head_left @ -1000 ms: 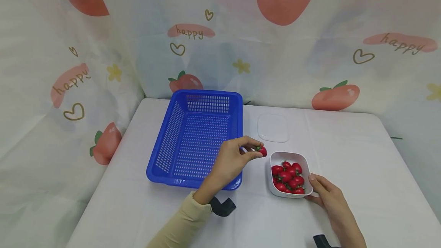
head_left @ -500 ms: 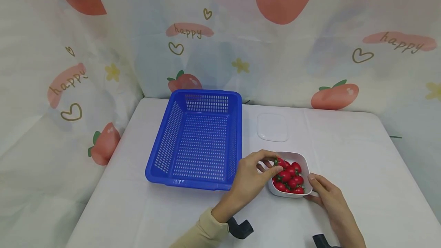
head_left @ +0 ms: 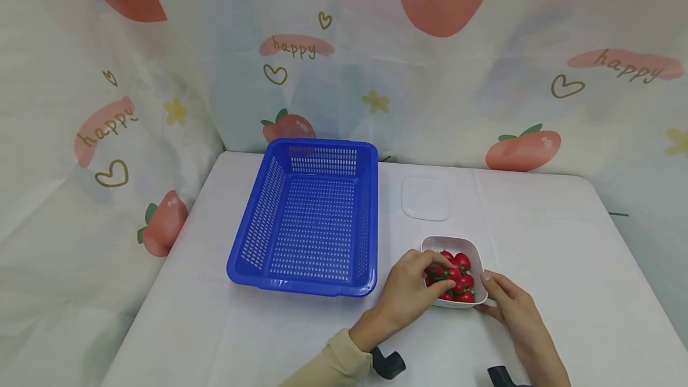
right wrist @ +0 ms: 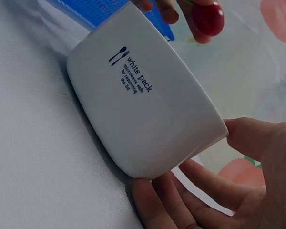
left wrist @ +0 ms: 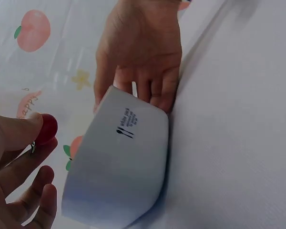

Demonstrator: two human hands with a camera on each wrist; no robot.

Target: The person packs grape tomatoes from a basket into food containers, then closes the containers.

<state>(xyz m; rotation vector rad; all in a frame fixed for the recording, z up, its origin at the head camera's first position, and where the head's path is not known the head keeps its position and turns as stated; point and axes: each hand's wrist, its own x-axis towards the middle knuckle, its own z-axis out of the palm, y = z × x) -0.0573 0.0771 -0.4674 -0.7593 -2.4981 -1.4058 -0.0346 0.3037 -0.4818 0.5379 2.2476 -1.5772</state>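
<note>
A white bowl (head_left: pixel 451 241) of several red cherry tomatoes (head_left: pixel 461 280) stands on the table, right of an empty blue basket (head_left: pixel 322 147). My left hand (head_left: pixel 435 276) reaches over the bowl's left rim. Its thumb and a finger pinch one cherry tomato (left wrist: pixel 49 127), which the right wrist view shows above the bowl (right wrist: pixel 143 105) as a red tomato (right wrist: pixel 207 18). My right hand (head_left: pixel 491 291) holds the bowl's near right corner, thumb on the side wall and fingers curled under it (right wrist: pixel 214 179).
A clear square lid (head_left: pixel 426 199) lies flat behind the bowl, beside the basket's far right corner. The white tablecloth (head_left: pixel 548 243) stretches to the right. A printed curtain hangs close behind and to the left of the table.
My left hand carried a pinched tomato from beside the basket's right rim rightward and down onto the bowl's left side. The right hand and bowl stayed put.
</note>
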